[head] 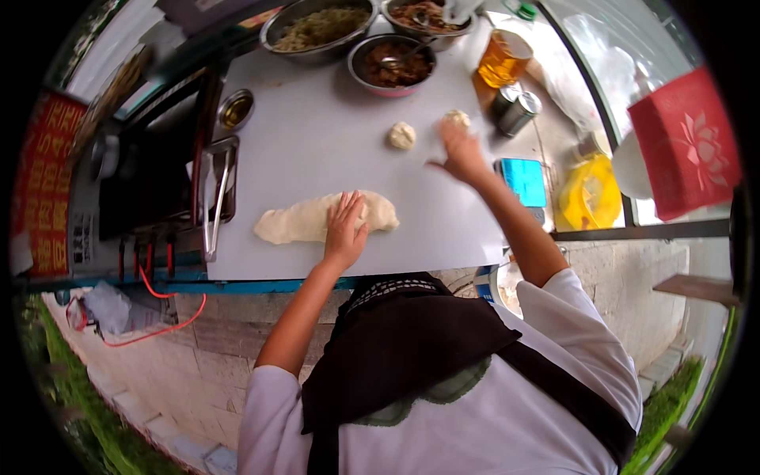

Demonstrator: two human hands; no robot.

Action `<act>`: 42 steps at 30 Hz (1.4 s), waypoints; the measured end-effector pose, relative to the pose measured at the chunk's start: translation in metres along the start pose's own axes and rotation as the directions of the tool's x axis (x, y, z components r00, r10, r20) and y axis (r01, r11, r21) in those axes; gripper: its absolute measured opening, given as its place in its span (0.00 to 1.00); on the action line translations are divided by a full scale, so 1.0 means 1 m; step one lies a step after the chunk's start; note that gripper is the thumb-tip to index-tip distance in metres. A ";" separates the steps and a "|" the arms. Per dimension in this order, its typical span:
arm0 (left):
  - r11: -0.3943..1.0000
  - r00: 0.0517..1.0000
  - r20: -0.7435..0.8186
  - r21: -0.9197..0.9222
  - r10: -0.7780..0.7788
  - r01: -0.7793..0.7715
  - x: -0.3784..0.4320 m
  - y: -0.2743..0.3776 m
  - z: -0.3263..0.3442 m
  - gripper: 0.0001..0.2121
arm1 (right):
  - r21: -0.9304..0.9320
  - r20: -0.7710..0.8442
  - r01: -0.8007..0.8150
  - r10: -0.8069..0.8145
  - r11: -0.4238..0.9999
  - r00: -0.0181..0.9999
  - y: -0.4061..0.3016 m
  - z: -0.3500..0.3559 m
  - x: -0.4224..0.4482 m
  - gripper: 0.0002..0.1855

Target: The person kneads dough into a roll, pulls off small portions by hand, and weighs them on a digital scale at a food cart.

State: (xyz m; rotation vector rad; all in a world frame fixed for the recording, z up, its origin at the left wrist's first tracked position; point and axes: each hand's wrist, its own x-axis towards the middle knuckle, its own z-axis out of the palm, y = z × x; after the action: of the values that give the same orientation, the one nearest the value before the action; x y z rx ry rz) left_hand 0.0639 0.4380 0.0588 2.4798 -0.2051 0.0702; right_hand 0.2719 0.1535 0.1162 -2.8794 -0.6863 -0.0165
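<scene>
A long log of pale dough lies on the white work board. My left hand rests on the right half of that log, palm down with the thumb apart. Farther back on the board sits a small round dough ball. To its right my right hand, blurred, reaches over a second dough ball. The fingers partly cover that ball, and whether they grip it is not clear.
Steel bowls of filling stand at the back, one with a spoon. A jug of amber liquid, two cans, a blue-topped scale and a yellow bag line the right. Tongs and a black griddle are left.
</scene>
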 end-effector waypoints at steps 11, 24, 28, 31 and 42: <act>-0.713 0.527 0.696 -0.666 -0.488 0.220 0.009 0.025 0.023 0.22 | 0.472 0.602 -0.105 -0.234 0.875 0.763 -0.174 0.035 -0.055 0.28; 0.169 0.655 0.571 -0.676 -0.496 0.717 0.014 0.025 -0.024 0.30 | 0.500 0.596 -0.860 -0.761 0.102 0.257 -0.135 0.052 -0.025 0.31; 0.081 0.704 0.569 -0.751 -0.424 0.655 0.014 0.031 -0.032 0.27 | 0.489 0.718 -0.810 -0.676 0.323 0.164 -0.153 0.035 -0.020 0.21; -0.090 0.808 0.416 -0.903 -0.418 0.419 0.011 0.040 -0.016 0.23 | 0.562 0.754 -0.750 -0.589 0.348 0.292 -0.166 0.033 -0.030 0.19; 0.432 0.669 -0.187 -0.875 -0.719 0.220 0.032 0.052 0.044 0.13 | 0.265 0.521 0.092 -0.223 0.960 0.824 -0.160 0.013 -0.088 0.14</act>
State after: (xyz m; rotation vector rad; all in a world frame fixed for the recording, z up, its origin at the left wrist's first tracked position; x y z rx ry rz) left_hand 0.0871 0.3665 0.0587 1.3923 0.6528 0.3499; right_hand 0.1214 0.2570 0.1261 -2.5859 -0.9469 0.8419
